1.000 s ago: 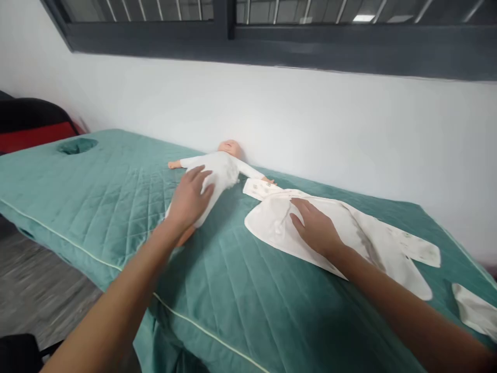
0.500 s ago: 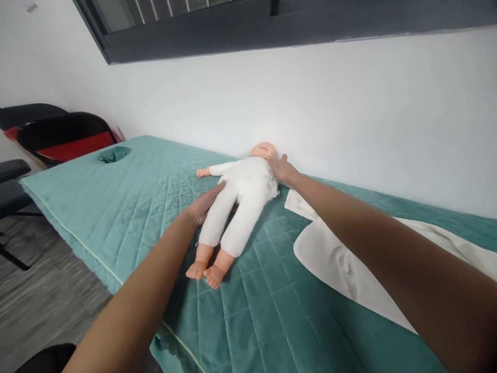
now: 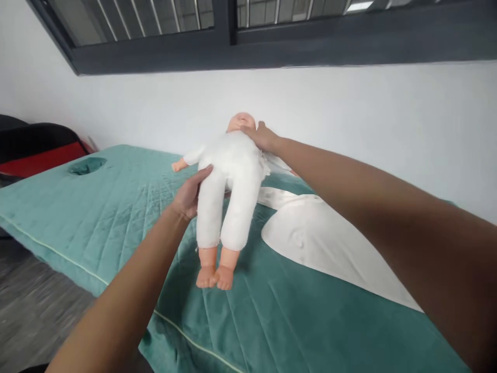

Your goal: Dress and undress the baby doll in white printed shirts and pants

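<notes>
A baby doll (image 3: 229, 181) in a white bodysuit hangs lifted above the teal quilted bed (image 3: 116, 207), its bare feet dangling over the mattress. My left hand (image 3: 191, 194) grips the doll under its hip and left thigh. At the doll's neck and shoulder, just below the head, sits my right hand (image 3: 262, 137), holding it there. A white baby garment (image 3: 330, 243) lies spread flat on the bed to the right, under my right forearm.
A white wall runs behind the bed, with a dark window frame (image 3: 233, 41) above. A face hole (image 3: 86, 166) opens in the bed's far left end. Black and red chairs (image 3: 34, 150) stand at left. Grey floor lies at lower left.
The doll lay on the bed before; now both hands have raised it off the mattress. My right hand left the white garment and went to the doll's neck.
</notes>
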Demonstrator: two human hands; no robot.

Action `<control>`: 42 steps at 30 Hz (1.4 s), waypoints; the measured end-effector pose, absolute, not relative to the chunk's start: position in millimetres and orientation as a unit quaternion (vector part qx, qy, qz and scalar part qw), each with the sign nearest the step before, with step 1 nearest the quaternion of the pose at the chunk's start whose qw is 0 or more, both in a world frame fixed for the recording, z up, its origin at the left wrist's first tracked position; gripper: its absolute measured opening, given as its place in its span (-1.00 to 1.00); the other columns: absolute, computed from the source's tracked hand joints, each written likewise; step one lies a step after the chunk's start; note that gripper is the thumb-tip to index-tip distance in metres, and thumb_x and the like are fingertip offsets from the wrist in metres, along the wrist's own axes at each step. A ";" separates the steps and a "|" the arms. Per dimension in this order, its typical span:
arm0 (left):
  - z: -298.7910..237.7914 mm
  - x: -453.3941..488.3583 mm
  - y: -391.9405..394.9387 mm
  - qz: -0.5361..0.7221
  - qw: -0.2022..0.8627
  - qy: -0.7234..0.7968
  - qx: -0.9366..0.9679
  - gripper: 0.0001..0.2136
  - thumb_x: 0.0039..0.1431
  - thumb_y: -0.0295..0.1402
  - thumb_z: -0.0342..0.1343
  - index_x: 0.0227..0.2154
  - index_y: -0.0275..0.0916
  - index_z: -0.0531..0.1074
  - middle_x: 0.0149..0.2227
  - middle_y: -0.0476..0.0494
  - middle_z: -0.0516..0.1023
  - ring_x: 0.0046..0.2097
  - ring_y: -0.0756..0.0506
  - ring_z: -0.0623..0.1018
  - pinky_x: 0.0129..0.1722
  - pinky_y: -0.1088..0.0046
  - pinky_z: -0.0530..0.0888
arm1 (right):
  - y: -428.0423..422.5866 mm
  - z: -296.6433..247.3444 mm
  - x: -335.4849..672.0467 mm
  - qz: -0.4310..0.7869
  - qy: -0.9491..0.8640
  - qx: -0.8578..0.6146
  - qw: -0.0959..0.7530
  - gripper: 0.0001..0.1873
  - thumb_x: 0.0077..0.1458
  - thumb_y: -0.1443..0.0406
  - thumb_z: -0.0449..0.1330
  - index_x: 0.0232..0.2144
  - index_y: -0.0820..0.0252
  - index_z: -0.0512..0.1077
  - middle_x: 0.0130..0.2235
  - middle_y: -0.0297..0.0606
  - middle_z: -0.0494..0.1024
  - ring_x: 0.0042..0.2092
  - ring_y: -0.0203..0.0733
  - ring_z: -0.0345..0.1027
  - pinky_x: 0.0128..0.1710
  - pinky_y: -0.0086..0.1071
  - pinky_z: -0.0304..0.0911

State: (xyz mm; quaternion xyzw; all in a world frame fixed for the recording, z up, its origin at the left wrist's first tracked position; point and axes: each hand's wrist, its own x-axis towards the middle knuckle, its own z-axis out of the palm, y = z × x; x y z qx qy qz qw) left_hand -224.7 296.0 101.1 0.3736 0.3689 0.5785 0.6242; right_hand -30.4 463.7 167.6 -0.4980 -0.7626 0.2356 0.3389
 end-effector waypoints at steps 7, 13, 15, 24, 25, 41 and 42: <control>91.3 -90.2 249.0 0.528 0.711 0.277 0.372 -0.64 0.14 -0.23 0.23 -0.02 -0.23 0.50 -0.09 -0.27 0.65 -0.04 -0.33 0.63 -0.13 0.08 0.63 | 383.9 185.2 114.8 0.218 -0.736 -0.554 0.322 -0.05 0.14 -0.26 0.05 0.27 0.34 0.12 0.27 0.15 0.33 0.22 0.19 0.31 0.22 -0.02 0.24; 48.6 15.5 225.1 0.436 0.782 0.267 0.357 -0.49 0.04 -0.22 0.31 0.05 -0.28 0.43 -0.07 -0.35 0.64 -0.13 -0.31 0.65 -0.13 0.08 0.63 | 330.8 129.1 242.2 0.224 -0.644 -0.677 0.278 0.04 0.06 -0.31 0.06 0.29 0.35 0.10 0.25 0.22 0.35 0.21 0.20 0.34 0.19 -0.05 0.28; 40.6 36.2 222.0 0.414 0.790 0.269 0.364 -0.46 0.02 -0.20 0.32 0.07 -0.26 0.42 -0.07 -0.35 0.63 -0.13 -0.30 0.65 -0.15 0.11 0.64 | 322.5 113.6 266.3 0.243 -0.632 -0.687 0.265 0.09 0.05 -0.34 0.04 0.32 0.34 0.04 0.28 0.21 0.32 0.21 0.20 0.33 0.18 -0.03 0.28; 18.5 49.9 222.7 0.364 0.726 0.335 0.478 -0.46 0.12 0.05 0.19 0.04 -0.19 0.43 -0.11 -0.29 0.63 -0.12 -0.25 0.63 -0.14 0.19 0.60 | 310.7 85.0 309.8 0.154 -0.644 -0.732 0.161 0.05 0.15 -0.31 -0.12 0.40 0.30 -0.10 0.25 0.19 0.37 0.22 0.29 0.29 0.17 0.07 0.18; 16.8 42.9 227.9 0.364 0.685 0.364 0.515 -0.49 0.17 0.08 0.12 0.00 -0.21 0.45 -0.14 -0.27 0.64 -0.16 -0.23 0.63 -0.16 0.19 0.60 | 308.0 86.1 313.0 0.122 -0.644 -0.739 0.156 0.01 0.18 -0.28 -0.12 0.39 0.29 -0.08 0.18 0.17 0.44 0.17 0.30 0.34 0.13 0.08 0.21; -4.7 14.6 300.8 0.207 -0.007 0.566 0.798 -0.83 0.28 -0.33 0.01 -0.22 -0.23 0.48 -0.10 -0.31 0.54 0.03 -0.29 0.48 0.02 0.15 0.38 | 328.8 62.0 136.7 -0.069 -0.841 -0.535 -0.037 -0.63 0.21 0.32 0.07 0.06 0.31 0.34 0.13 0.12 0.44 0.12 0.20 0.31 0.03 -0.02 0.22; -3.7 14.2 302.7 0.205 -0.009 0.565 0.799 -0.82 0.29 -0.32 0.00 -0.22 -0.23 0.48 -0.09 -0.30 0.54 0.02 -0.29 0.48 0.01 0.16 0.38 | 335.9 61.2 138.6 -0.063 -0.837 -0.541 -0.044 -0.63 0.21 0.29 0.09 0.05 0.31 0.35 0.10 0.12 0.47 0.08 0.20 0.35 -0.02 -0.05 0.25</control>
